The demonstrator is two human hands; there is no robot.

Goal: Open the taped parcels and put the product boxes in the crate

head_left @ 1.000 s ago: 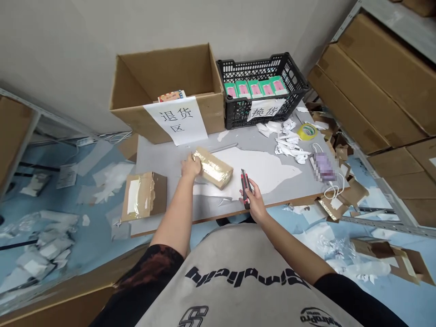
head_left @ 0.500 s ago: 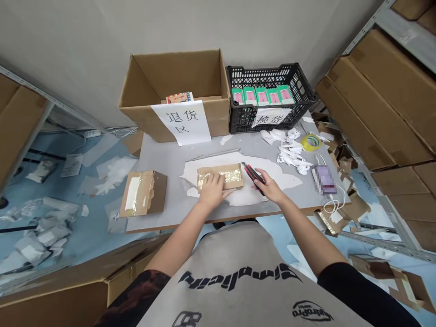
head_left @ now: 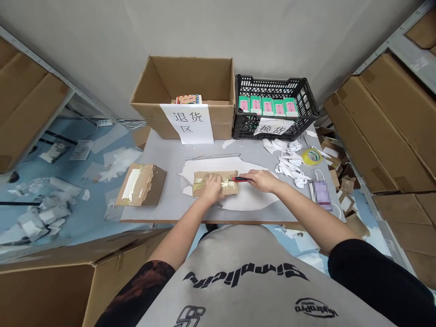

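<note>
grey wall (head_left: 218, 27) behind, blue floor strewn with paper and plastic on both sides, metal shelving stacked with brown cartons (head_left: 384, 122) to the right. at the centre, grey table (head_left: 163, 159), near edge running left to right.

at the table's far edge, open cardboard box (head_left: 190, 81) with a white sheet (head_left: 186, 122) taped to its front, hand-written "退货区". just beside it on the right, black plastic crate (head_left: 245, 129) with a smaller slip (head_left: 272, 126) reading "换货", and a row of green-and-pink packets (head_left: 267, 105) standing inside. on the table's left part, flattened carton (head_left: 139, 184) patched with clear tape, well apart from the hands.

mid-table, on a torn white sheet (head_left: 259, 200), small brown parcel (head_left: 207, 175) wrapped in glossy tape. lies flat, long axis across the table, parallel to the near edge (ends pointing left and right).

left hand (head_left: 211, 188) palm down on the parcel's near half, fingers spread and pressing, not gripping. right hand (head_left: 260, 179) clenched around a red-and-black utility knife (head_left: 238, 179), held level, tip pointing left and meeting the parcel's right end.

further right, yellow tape roll (head_left: 311, 156) lying flat, with white paper scraps (head_left: 289, 159) just beside it.
</note>
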